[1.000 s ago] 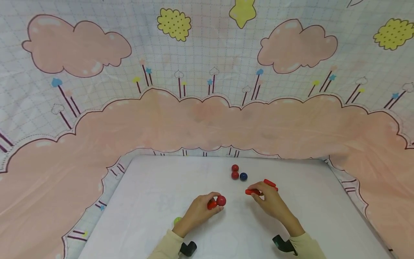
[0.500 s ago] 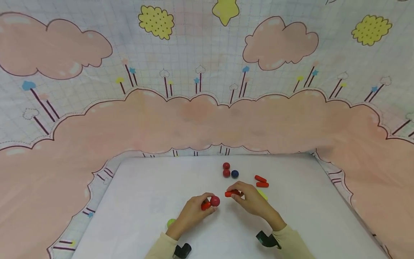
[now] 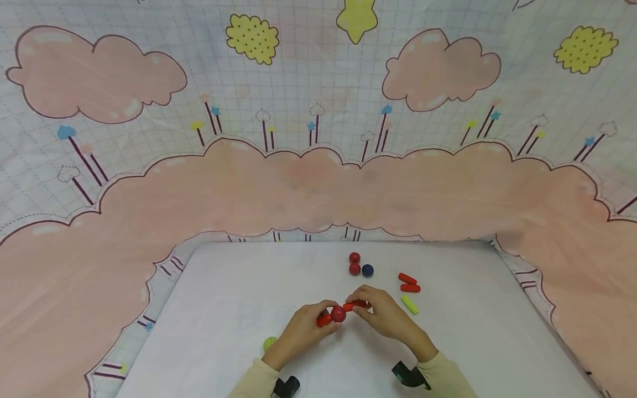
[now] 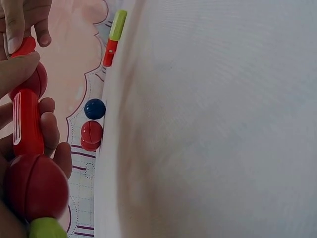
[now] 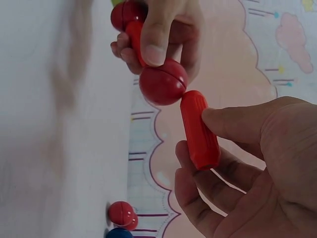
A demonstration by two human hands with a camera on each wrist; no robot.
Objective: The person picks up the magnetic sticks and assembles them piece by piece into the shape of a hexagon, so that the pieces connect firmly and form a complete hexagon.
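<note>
My left hand (image 3: pixel 309 330) grips a joined toy chain: a dark red ball (image 3: pixel 338 314) at its tip, a short red rod (image 4: pixel 28 121), a second red ball (image 4: pixel 37 188) and a light green piece (image 4: pixel 47 229). In the head view the fingers hide the chain's middle. My right hand (image 3: pixel 385 315) pinches a ribbed red rod (image 5: pixel 199 130) between thumb and fingers. That rod's end meets the tip ball, or nearly so; whether they touch is hard to tell. A round green piece (image 3: pixel 270 344) shows beside the left wrist, partly covered by it.
On the white tabletop (image 3: pixel 239 287), two red balls (image 3: pixel 354 263) and a dark blue ball (image 3: pixel 367 270) sit at the back. Two red rods (image 3: pixel 409 283) and a light green rod (image 3: pixel 410 304) lie right of them. A patterned cloth (image 3: pixel 318 188) hangs behind.
My right hand has come left with its red rod, bringing it up to the ball in my left hand. The rods once covered by the right hand now show. The head view shifted slightly.
</note>
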